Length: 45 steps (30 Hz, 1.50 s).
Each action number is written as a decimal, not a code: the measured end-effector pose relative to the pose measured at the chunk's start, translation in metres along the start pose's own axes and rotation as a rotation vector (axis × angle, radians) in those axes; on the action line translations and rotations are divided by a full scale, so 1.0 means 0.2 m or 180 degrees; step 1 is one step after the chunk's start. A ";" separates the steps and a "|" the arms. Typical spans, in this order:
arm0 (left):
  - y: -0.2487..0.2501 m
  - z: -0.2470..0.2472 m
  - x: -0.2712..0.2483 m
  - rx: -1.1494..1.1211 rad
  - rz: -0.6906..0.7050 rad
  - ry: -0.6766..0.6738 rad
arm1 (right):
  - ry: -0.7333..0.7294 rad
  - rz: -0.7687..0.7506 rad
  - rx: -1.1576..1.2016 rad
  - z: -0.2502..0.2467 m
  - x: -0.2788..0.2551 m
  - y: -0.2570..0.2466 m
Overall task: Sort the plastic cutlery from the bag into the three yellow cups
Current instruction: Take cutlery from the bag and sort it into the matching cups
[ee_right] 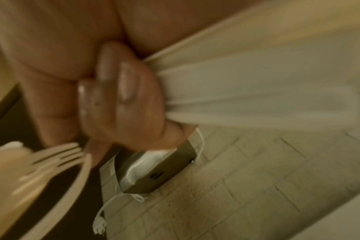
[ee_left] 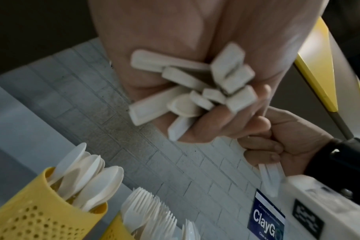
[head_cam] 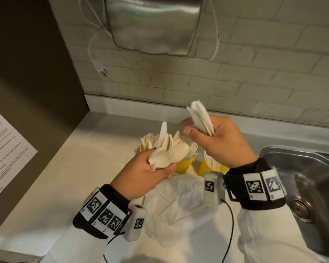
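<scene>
A mixed bunch of spoons, forks and a knife (head_cam: 164, 149) is fanning out of the person's left hand (head_cam: 146, 173), fingers clenched round the handles, while the right hand (head_cam: 218, 141) is gripping a sorted stack of knives (head_cam: 200, 118) above the yellow cups. The spoon cup (ee_left: 41, 209) and fork cup (head_cam: 184, 165) are already standing well filled, the knife cup (head_cam: 210, 167) partly so. The emptied bag (head_cam: 179, 205) is lying on the counter (head_cam: 65, 186), so the sorting appears nearly finished.
</scene>
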State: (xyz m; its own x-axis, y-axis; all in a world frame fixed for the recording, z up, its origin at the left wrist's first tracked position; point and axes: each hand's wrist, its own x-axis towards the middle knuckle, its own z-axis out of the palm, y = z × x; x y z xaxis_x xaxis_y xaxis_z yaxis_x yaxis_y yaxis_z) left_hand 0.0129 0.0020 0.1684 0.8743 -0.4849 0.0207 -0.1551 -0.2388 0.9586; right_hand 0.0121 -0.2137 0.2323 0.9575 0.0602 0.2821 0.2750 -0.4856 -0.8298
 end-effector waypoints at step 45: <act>0.04 -0.02 0.02 0.2892 0.0535 0.1281 | 0.0359 -0.0490 -0.0400 0.09 -0.07 -0.11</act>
State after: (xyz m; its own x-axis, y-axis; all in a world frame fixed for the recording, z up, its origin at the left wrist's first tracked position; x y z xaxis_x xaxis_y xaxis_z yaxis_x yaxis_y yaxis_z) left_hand 0.0171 0.0009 0.1781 0.8731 -0.2911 0.3911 -0.4358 -0.8257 0.3583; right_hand -0.0057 -0.1878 0.2389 0.8873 0.0476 0.4588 0.3975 -0.5836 -0.7081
